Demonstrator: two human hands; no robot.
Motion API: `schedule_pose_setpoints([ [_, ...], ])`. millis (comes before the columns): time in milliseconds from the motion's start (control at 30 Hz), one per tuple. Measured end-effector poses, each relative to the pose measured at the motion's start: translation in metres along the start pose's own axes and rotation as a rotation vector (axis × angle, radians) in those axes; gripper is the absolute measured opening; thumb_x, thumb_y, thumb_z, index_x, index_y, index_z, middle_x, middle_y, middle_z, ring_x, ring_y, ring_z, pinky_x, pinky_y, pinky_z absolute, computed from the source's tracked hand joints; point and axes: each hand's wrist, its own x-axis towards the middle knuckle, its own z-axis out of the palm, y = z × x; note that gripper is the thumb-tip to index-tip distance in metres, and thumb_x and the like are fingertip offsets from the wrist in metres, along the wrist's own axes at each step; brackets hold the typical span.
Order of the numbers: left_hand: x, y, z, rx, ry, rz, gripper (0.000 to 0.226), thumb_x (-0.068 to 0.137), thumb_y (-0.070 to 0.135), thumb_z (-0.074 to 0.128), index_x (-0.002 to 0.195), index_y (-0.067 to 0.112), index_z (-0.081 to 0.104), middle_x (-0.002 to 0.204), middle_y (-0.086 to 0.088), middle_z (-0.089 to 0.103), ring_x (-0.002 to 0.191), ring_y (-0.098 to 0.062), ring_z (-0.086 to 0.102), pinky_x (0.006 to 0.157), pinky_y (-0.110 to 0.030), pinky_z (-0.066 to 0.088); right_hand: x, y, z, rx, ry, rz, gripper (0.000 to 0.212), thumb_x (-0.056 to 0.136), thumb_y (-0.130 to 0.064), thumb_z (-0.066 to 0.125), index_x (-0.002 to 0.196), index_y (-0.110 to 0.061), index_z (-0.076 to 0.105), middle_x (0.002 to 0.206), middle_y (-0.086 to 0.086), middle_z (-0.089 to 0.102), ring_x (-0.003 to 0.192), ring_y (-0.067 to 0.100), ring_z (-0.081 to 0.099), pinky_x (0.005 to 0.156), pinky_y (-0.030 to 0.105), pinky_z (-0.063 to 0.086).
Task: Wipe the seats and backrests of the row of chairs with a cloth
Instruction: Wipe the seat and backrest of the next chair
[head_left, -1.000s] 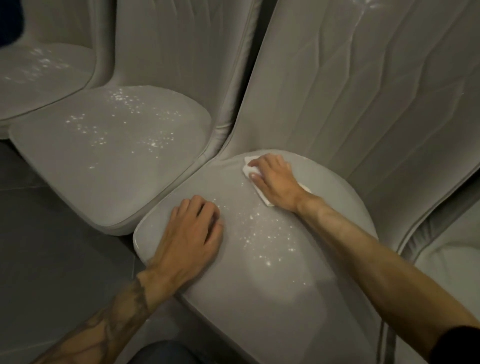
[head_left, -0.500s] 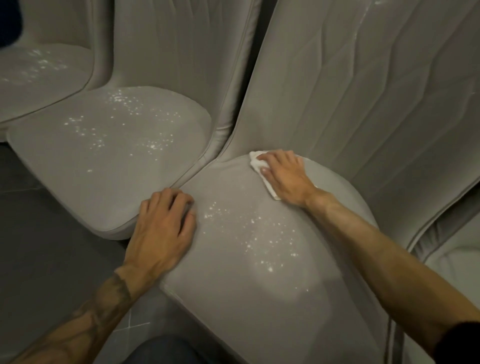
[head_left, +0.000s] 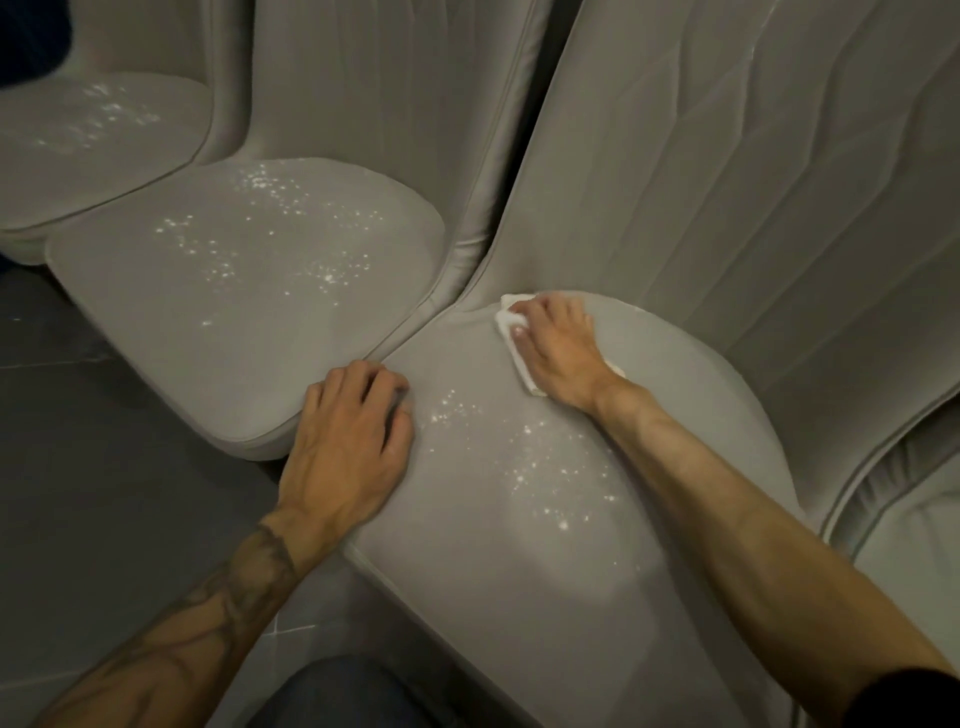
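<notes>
A row of grey upholstered chairs fills the view. The nearest seat (head_left: 545, 519) carries white specks across its middle, and its quilted backrest (head_left: 727, 182) rises behind it. My right hand (head_left: 558, 345) presses a folded white cloth (head_left: 506, 325) flat on this seat's back left corner, close to the backrest; most of the cloth is hidden under the palm. My left hand (head_left: 348, 447) rests on the seat's left front edge, fingers loosely bent, holding nothing. The neighbouring seat (head_left: 234, 312) to the left is also speckled.
A third speckled seat (head_left: 88, 140) lies at the far left. Another chair's edge (head_left: 909, 545) shows at the right. Dark tiled floor (head_left: 104, 493) lies in front of the chairs. A knee in blue jeans (head_left: 337, 696) is at the bottom.
My right hand slid the cloth back and left toward the seat's rear corner. My left hand moved from the speckled middle of the seat out to its left front edge.
</notes>
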Motion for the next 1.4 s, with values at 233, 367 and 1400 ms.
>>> schedule_pose_setpoints([
  [233, -0.001, -0.003, 0.004, 0.011, 0.018, 0.020, 0.022, 0.101, 0.029, 0.045, 0.113, 0.017, 0.060, 0.112, -0.003, 0.055, 0.099, -0.025, 0.051, 0.089, -0.045, 0.042, -0.008, 0.016, -0.010, 0.013, -0.049, -0.115, 0.036, 0.107, -0.036, 0.035, 0.135, -0.019, 0.050, 0.132, 0.008, 0.050, 0.117, 0.031, 0.044, 0.097, 0.042, 0.033],
  [367, 0.000, -0.003, 0.004, 0.018, 0.010, 0.015, 0.022, 0.099, 0.028, 0.046, 0.112, 0.017, 0.059, 0.111, -0.003, 0.055, 0.099, -0.025, 0.051, 0.090, -0.045, 0.043, -0.001, -0.004, -0.003, -0.023, -0.037, -0.008, 0.038, 0.107, -0.034, 0.034, 0.137, -0.016, 0.049, 0.135, 0.012, 0.047, 0.119, 0.035, 0.042, 0.100, 0.044, 0.033],
  [1400, -0.003, -0.009, 0.011, 0.051, 0.067, 0.095, 0.024, 0.099, 0.028, 0.044, 0.115, 0.016, 0.057, 0.113, -0.006, 0.053, 0.098, -0.027, 0.048, 0.088, -0.047, 0.040, -0.149, 0.022, -0.051, -0.006, -0.068, 0.001, 0.034, 0.107, -0.037, 0.035, 0.136, -0.028, 0.050, 0.135, -0.001, 0.048, 0.117, 0.025, 0.044, 0.098, 0.039, 0.032],
])
